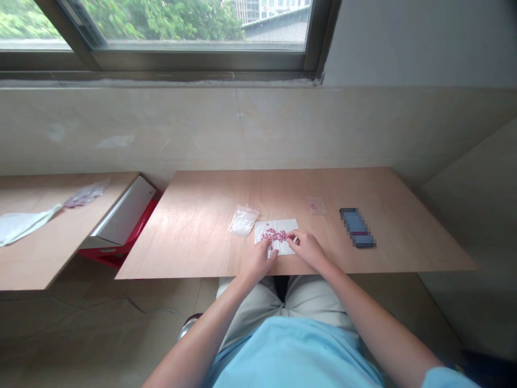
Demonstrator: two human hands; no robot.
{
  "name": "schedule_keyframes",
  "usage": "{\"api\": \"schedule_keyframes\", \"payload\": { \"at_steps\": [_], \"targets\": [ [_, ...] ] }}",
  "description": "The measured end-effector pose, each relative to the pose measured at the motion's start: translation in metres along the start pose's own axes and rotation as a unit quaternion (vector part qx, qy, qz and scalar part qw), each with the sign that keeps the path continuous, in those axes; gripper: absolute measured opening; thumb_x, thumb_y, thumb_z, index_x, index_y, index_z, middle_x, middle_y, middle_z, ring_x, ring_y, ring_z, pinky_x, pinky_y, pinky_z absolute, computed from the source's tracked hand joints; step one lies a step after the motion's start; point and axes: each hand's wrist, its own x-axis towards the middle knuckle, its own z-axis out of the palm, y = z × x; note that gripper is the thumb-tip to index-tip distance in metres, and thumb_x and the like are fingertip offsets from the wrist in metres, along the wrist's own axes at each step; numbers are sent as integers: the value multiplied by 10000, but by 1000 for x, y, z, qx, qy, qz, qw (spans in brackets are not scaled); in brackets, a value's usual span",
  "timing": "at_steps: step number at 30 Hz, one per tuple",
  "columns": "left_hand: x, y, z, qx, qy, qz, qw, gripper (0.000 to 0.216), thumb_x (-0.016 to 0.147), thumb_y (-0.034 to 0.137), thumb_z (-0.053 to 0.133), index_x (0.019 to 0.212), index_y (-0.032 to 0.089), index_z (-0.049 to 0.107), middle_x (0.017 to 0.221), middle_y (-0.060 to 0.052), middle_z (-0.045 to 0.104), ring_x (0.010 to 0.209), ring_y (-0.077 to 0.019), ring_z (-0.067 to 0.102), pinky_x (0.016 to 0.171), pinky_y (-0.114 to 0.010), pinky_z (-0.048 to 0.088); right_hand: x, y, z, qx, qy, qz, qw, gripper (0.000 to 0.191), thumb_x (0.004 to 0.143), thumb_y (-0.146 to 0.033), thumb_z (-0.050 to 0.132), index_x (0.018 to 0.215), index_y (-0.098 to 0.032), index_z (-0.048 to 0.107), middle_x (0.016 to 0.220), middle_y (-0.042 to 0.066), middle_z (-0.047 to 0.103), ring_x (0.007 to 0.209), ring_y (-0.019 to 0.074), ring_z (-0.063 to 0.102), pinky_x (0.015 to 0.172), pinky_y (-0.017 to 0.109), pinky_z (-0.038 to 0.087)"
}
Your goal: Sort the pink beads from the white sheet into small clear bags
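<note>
Small pink-red beads (274,235) lie in a loose pile on a white sheet (288,224) near the table's front edge. My left hand (257,261) rests at the sheet's lower left. Its thumb and fingers are closed around what looks like a small clear plastic bag (272,250), partly hidden by the hand. From the right, my right hand (307,248) reaches to the edge of the pile, thumb and forefinger pinched together. Whatever is between those fingertips is too small to tell.
Clear plastic bags (244,221) lie left of the sheet. A small clear bag with a few pink bits (317,206) and a blurred-out phone-like object (357,227) lie to the right. Across a gap stands another table (36,269), with a red crate (137,229) beside it.
</note>
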Motion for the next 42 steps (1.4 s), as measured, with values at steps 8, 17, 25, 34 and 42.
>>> {"api": "schedule_keyframes", "payload": {
  "at_steps": [8,17,25,34,42],
  "targets": [
    [0,3,-6,11,-4,7,1000,195,947,383,523,918,197,575,875,-60,677,783,-217,641,624,-289,366,1,12,4,-130,-33,0,991,165,922,-192,578,1015,-224,710,1027,56,698,858,171,646,802,254,468],
    [-2,3,-8,18,-4,4,1000,199,938,398,529,904,206,566,846,-63,676,787,-240,647,633,-299,374,-1,15,6,-137,-24,-8,990,119,911,-237,623,1008,-211,688,1010,52,677,874,179,637,802,259,469],
    [-1,0,-3,5,-7,5,1000,200,935,394,524,930,205,587,847,-70,671,784,-252,644,648,-312,400,0,11,7,-76,-5,5,997,100,881,-192,615,920,-213,705,969,45,697,814,170,642,775,267,478],
    [-5,1,-1,-19,-4,-10,1000,190,938,373,524,972,195,580,898,-80,686,821,-249,666,656,-307,418,-8,-30,14,161,-42,5,986,150,906,-332,619,913,-208,702,881,10,712,711,149,630,666,258,495],
    [-4,4,0,-30,10,-3,999,226,949,362,517,1097,200,572,971,-85,705,899,-262,676,726,-328,453,-1,-13,2,56,-5,-15,998,135,921,-260,598,944,-213,722,929,34,722,747,162,636,740,283,504]
  ]
}}
